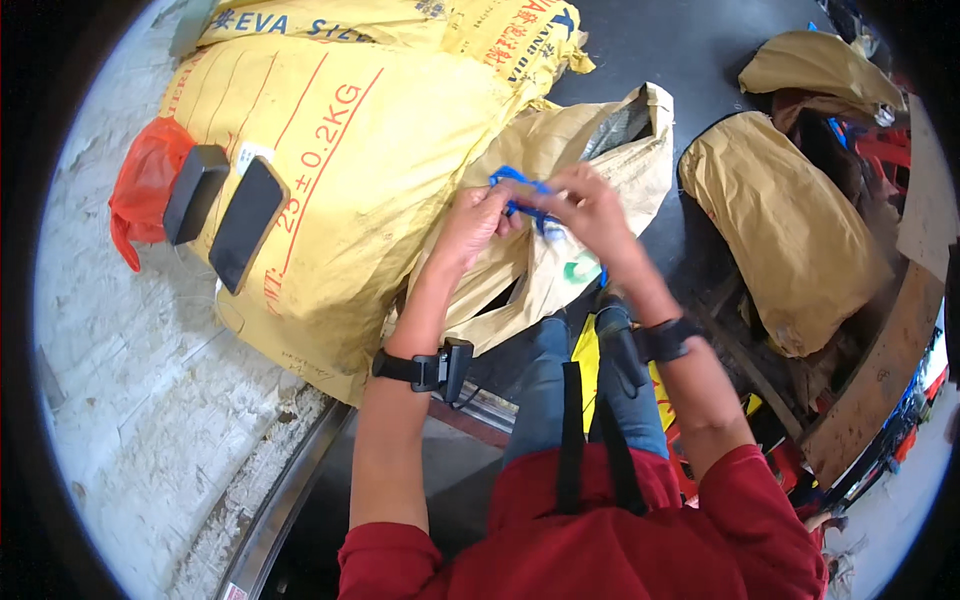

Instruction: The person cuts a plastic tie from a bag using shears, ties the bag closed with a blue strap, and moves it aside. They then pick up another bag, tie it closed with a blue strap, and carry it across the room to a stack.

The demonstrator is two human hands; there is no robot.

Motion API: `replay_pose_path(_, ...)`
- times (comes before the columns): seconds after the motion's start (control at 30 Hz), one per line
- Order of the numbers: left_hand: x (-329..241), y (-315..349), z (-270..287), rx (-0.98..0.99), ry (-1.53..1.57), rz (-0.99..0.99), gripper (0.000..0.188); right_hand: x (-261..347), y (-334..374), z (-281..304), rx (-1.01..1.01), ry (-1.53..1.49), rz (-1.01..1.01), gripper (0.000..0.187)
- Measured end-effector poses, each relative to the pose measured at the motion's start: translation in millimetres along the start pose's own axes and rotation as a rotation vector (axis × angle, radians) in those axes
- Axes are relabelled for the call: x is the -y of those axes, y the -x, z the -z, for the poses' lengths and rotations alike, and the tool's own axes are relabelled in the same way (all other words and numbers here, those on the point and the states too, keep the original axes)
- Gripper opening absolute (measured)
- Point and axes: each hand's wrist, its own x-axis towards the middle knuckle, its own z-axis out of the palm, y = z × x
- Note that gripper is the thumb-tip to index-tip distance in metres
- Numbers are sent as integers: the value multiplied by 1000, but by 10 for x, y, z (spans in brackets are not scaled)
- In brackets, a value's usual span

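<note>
A thin blue cord [510,176] is looped between my two hands, just above an open tan sack [640,165]. My left hand [472,228] pinches the cord at its left side, thumb and fingers closed. On the other side my right hand [596,215] is slightly blurred, with its fingers bent in and closed on the cord. A bit of blue and white material hangs below the right fingers; I cannot make out what it is. The tan sack sags in front of my knees, its mouth gaping at the upper right with grey material inside.
A big full yellow sack [400,130] lies at the left, bearing a phone [248,225], a dark box [194,195] and a red plastic bag [150,185]. Another tan sack [790,225] stands at the right beside a wooden board [865,385]. A whitish wall [110,330] borders the left.
</note>
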Motion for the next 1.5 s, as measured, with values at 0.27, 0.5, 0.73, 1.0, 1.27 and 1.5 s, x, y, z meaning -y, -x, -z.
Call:
replay_pose_path(0.27, 37, 52, 52, 35, 10, -15, 43, 1238, -593, 611, -44, -1156, 163, 31)
replay_pose_path(0.5, 99, 70, 37, -33, 44, -38, 43, 116, 88, -36, 133, 149, 9, 24)
replay_pose_path(0.73, 110, 100, -3, 12, -14, -101, 43, -172, 378, -526, 68, -636, -582, 12)
replay_pose_path(1.0, 263, 194, -35, 26, -46, -138, 42, -321, 165, -541, -186, 615, 200, 21)
replay_pose_path(1.27, 310, 203, -82, -71, 29, -223, 42, -288, 214, -255, 88, 25, -45, 17)
replay_pose_path(1.5, 267, 235, -79, 2, 165, -194, 40, -190, 31, 41, 264, -136, 44, 12)
